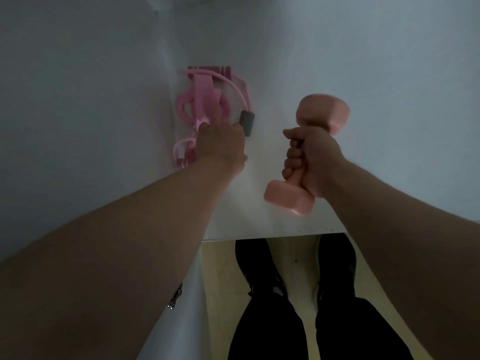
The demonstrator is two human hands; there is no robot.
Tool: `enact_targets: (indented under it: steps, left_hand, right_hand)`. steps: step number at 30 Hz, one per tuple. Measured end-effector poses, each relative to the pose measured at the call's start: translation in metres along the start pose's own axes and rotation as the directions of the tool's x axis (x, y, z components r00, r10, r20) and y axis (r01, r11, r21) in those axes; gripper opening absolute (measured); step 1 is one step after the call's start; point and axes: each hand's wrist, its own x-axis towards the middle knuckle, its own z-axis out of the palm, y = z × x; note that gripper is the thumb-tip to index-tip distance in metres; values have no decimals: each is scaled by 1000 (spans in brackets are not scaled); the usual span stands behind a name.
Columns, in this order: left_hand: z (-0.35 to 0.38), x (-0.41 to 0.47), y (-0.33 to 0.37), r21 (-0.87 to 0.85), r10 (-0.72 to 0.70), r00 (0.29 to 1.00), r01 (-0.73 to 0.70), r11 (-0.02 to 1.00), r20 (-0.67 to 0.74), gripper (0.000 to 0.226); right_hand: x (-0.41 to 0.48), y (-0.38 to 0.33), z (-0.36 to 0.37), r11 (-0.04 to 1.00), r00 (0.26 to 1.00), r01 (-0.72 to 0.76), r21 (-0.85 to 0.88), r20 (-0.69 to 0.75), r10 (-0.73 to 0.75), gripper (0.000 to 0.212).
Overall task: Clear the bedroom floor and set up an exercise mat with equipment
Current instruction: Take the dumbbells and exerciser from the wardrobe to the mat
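Both hands are held forward over a white shelf point(259, 224), well apart from each other. The right hand point(314, 157) is clamped round the grip of a pink dumbbell point(324, 113); four curled fingers are seen wrapped over the bar, with the thumb side uppermost. The dumbbell is held tilted, one blocky head above the fist and the other below it, nearer the shelf's front edge. Whether it is lifted off the board or touching it cannot be told.

The left hand point(220, 144) is stretched further in, back of the hand up, with the forearm running straight from the lower left corner. Its fingertips are laid among a tangle of pink bands point(202, 89), but blur hides whether anything is pinched, so its grip cannot be told. A grey foam sleeve point(246, 123) on a pink cord is seen just beside this hand, on the side toward the right hand. Beyond the fingertips, a darker pink ribbed handle point(210, 70) lies at the far end of the tangle.

Bare white board is left between the hands and beyond the right hand. Below both wrists the shelf ends in a straight front edge. Under it, pale floor point(220, 268), black shoes point(254, 263) and black trousers point(267, 333) are shown. Under the left forearm a white panel point(181, 333) bears a metal hinge point(175, 297).
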Motion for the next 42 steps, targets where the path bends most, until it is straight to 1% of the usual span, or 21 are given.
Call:
enact_targets:
  steps: [2,4,7,10,12,14,15,17,18,21,23,25,26,27,29,31,35,36,38,40,42]
  left_hand:
    - [3,-4,5,75,4,1000,-4,997,1,27]
    - [11,-7,2,50,0,1000,2,999,-29,26]
    - [10,-15,-11,-189,-89,991,68,980,-104,25]
    - [-15,-33,-20,-457,-123,984,50,888,-131,22]
    - [-36,-47,-26,-606,-86,996,54,794,-24,23]
    - [-49,-64,-32,-700,1,988,107,706,153,25]
    - [-52,-71,-32,-710,34,979,123,693,202,26]
    - [-54,-79,-34,-723,26,975,144,675,219,26]
    - [-55,-83,-36,-754,15,972,173,634,235,27]
    - [-61,-84,-53,-837,7,930,328,438,368,24]
    - [-59,-72,-66,-834,-95,899,433,342,428,20]
    - [-51,-48,-75,-816,-337,827,534,222,449,25]
    - [-47,-34,-76,-803,-452,779,562,199,434,30]
    - [-44,-21,-76,-785,-531,749,577,227,397,36]
    - [-44,0,-71,-749,-589,757,558,357,283,48]
    - [-49,18,-65,-743,-547,810,496,450,210,56]
    - [-49,25,-54,-742,-358,910,387,547,211,33]
    - [-45,22,-50,-749,-321,922,367,552,215,27]
    - [-35,14,-48,-737,-290,936,338,585,199,28]
    - [-28,7,-45,-688,-273,945,321,651,182,29]
    - [-24,3,-41,-673,-282,947,308,673,151,30]
  right_hand:
    - [-2,1,-2,999,999,-8,-35,49,10,23]
    - [-4,0,-4,999,997,-2,-48,75,6,15]
    - [-8,-1,-4,998,998,-23,-54,59,26,26]
    - [-8,-2,1,997,997,-55,-48,54,57,37]
    - [-7,-3,8,996,994,-78,-46,78,81,41]
    - [-10,-3,22,995,986,-87,-48,138,93,45]
    - [-12,-4,27,995,980,-88,-56,175,96,47]
    - [-17,-7,37,991,965,-89,-104,239,111,50]
    - [-18,-8,40,987,958,-85,-138,260,119,45]
    - [-23,-6,44,972,943,-85,-218,297,149,25]
    - [-25,-3,40,973,941,-68,-223,311,137,25]
    - [-28,-1,33,980,932,-42,-196,346,109,23]
    - [-30,-1,30,984,924,-41,-171,370,102,23]
    - [-33,-1,26,988,913,-45,-144,395,99,24]
    - [-36,-1,19,994,898,-51,-94,431,87,22]
    - [-36,1,14,999,885,-49,-17,462,51,13]
    - [-38,3,6,976,866,-36,213,494,-76,14]
    - [-38,4,3,961,863,-44,272,495,-100,17]
    - [-39,3,1,937,856,-58,344,500,-131,22]
    - [-40,3,-2,929,856,-60,365,497,-140,26]
    - [-42,3,-7,933,857,-48,358,495,-146,25]
